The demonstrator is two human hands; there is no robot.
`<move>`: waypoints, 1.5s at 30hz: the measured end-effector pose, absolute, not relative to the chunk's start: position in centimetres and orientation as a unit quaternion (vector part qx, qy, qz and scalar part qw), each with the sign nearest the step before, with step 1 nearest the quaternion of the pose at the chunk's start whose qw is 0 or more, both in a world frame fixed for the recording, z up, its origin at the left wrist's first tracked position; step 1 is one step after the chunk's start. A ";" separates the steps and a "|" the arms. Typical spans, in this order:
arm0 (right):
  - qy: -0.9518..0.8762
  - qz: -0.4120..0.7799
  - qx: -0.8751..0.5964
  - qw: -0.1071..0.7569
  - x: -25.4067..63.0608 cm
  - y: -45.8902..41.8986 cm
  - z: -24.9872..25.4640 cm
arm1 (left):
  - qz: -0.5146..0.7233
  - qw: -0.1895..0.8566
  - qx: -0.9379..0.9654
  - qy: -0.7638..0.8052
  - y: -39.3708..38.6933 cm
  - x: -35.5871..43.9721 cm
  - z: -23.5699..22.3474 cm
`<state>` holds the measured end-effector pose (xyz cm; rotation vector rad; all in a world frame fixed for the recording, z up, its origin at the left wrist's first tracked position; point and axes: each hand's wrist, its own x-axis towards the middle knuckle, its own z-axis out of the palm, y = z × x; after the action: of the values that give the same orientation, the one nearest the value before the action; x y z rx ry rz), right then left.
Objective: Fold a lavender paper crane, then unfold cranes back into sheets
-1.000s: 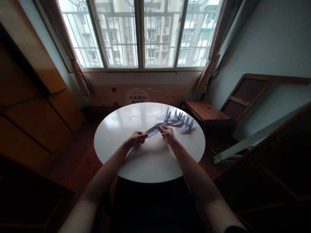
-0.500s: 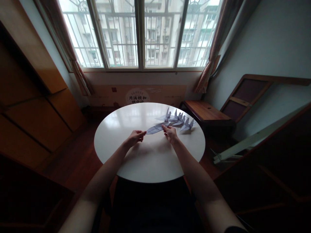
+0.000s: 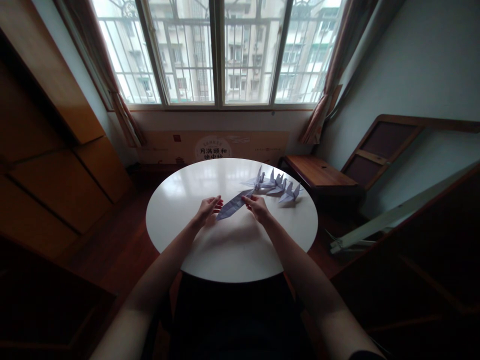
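Observation:
A long, creased piece of folded grey-purple paper slants above the white oval table, its pointed lower end toward the left. My right hand pinches it near its upper right end. To the left of the paper is my left hand, fingers apart and curved, with nothing seen in its grasp. Several folded paper cranes of the same colour stand in a cluster at the table's back right, just beyond my right hand.
Behind the table a printed cardboard panel leans under the barred window. A wooden bench stands at the right, beside a folded frame. Wooden cabinets line the left side.
My left hand has let go of the paper's left end. That end has swung down toward me, so the paper slants more steeply. My right hand has shifted slightly left.

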<state>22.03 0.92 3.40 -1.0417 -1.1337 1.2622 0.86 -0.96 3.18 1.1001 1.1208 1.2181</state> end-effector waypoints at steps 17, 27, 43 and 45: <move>-0.621 0.503 -0.385 0.462 20.3 -1.7 4.6 | 0.414 0.607 0.530 0.423 -2.9 1.4 4.2; -0.619 0.513 -0.381 0.458 20.0 -2.6 5.2 | 0.388 0.588 0.573 0.419 -3.2 1.5 4.1; -0.509 0.526 -0.430 0.529 20.7 0.0 3.3 | 0.340 0.657 0.536 0.407 -3.7 1.2 5.3; -0.504 0.525 -0.437 0.528 20.6 -0.2 3.4 | 0.342 0.656 0.538 0.404 -3.8 1.2 5.3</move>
<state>20.62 -0.16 3.43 -1.0442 -1.2032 1.2549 1.23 -3.77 5.30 1.2185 0.9164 0.7760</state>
